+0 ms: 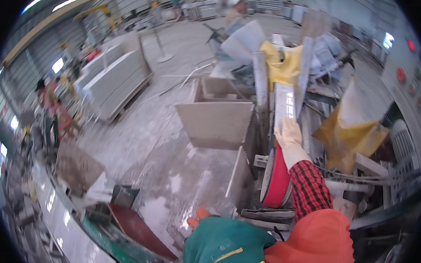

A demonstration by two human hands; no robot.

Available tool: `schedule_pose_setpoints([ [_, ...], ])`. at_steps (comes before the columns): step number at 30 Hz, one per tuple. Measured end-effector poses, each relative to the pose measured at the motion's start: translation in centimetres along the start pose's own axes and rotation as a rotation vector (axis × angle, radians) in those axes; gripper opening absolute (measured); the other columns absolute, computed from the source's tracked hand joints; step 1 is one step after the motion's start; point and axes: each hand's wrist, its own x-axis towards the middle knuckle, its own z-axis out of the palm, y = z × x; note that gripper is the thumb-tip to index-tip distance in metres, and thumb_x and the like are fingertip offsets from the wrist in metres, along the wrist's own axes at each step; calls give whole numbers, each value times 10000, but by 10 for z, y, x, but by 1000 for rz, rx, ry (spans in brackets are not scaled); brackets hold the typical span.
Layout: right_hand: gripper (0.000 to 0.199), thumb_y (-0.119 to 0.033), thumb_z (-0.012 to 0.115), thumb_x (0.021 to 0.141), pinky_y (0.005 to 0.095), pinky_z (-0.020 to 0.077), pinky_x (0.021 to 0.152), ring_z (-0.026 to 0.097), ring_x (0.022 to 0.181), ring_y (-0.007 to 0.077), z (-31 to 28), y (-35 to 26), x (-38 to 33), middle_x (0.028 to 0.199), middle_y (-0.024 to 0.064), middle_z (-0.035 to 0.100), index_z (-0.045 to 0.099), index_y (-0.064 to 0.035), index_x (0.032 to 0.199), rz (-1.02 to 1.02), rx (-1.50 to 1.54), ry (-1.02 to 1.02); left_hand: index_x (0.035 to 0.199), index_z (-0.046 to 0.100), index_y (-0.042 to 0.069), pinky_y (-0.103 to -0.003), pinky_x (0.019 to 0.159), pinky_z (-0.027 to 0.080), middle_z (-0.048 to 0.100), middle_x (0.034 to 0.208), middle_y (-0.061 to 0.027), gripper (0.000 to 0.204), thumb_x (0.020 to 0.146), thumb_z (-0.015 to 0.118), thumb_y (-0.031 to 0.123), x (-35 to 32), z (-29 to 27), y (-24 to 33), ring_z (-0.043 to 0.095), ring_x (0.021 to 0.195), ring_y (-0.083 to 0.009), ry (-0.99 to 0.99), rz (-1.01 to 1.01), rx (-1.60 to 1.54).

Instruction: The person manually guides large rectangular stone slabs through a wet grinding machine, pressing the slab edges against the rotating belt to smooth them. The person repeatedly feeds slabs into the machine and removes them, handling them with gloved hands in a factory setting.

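Observation:
My right hand [289, 133], in a cream glove, lies on the near end of a narrow, glossy white strip [284, 100]. Its fingers are stretched forward, not wrapped round anything. The strip rests lengthwise on the machine's track, above a red belt [277, 177] that curves round the near end. Yellow sheeting [282, 63] covers the track farther ahead. I cannot see my left hand. Small orange shapes [199, 217] poke out past my green apron [227, 245]; what they are is unclear.
Left of the machine stands a pale box-like trough [216, 124] on wet floor. Stacked slabs [116, 83] are farther left. A control panel with red buttons [401, 74] rises at the right, near yellow-and-white sheeting [354, 129]. People are at the left [51, 103] and far ahead [237, 11].

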Motion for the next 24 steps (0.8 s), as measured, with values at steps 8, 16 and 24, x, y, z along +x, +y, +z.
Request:
schedule_pose_setpoints([
  [8,392,-349,578,917,410,391,1048,515,1182,287,28,23,-19,1191,104,600,598,-63,1184,-40,-123,213,1475,470,42,-431,1024,471,556,1383,-253,621,1011,519,453,37,87,76,561,1232,-374,31,1008,722],
  [16,361,-315,601,894,411,407,1011,525,1135,289,2,7,-24,1154,100,597,593,-67,1156,-23,-76,110,1489,448,36,-410,1076,434,520,1428,-258,635,1011,528,447,6,73,184,523,1291,-371,-422,706,572],
  [24,378,-323,618,881,411,414,999,528,1130,279,6,11,-30,1170,81,594,588,-80,1169,-85,-119,116,1495,438,32,-397,1100,413,502,1451,-254,638,1010,539,436,15,68,245,506,1313,-363,-657,536,683],
])
